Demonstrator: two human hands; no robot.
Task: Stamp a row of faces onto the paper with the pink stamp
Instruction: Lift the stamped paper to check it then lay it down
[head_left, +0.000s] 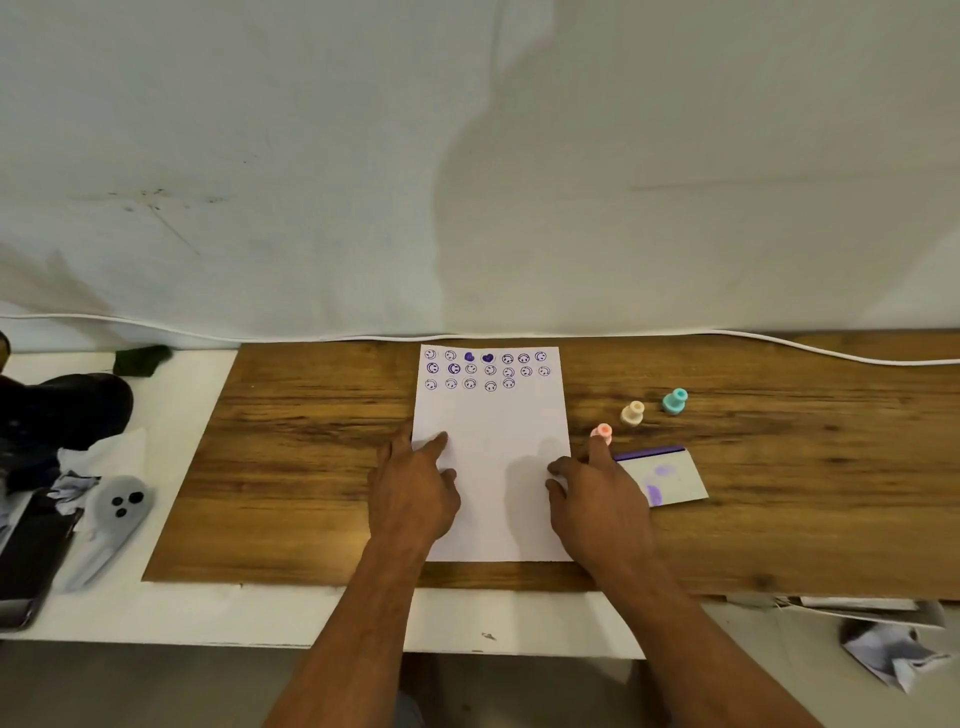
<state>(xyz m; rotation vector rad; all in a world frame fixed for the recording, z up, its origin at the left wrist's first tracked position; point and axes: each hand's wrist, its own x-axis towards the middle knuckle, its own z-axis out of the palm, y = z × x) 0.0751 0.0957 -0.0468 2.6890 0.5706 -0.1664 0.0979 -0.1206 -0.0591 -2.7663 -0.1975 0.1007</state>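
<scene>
stamp (602, 432): base hidden behind right hand's (605, 493) forefinger
paper (493, 457): left edge partly under left hand (415, 483)

Left hand (415, 488) flat on the paper's (493, 467) left edge, forefinger stretched out. Right hand (597, 493) at the right edge, open, forefinger up against the pink stamp (602, 431). Purple faces (485, 370) across the top, third row short. Beige stamp (632, 413), teal stamp (675, 401), ink pad (670, 475) on the worktop (311, 441).
</scene>
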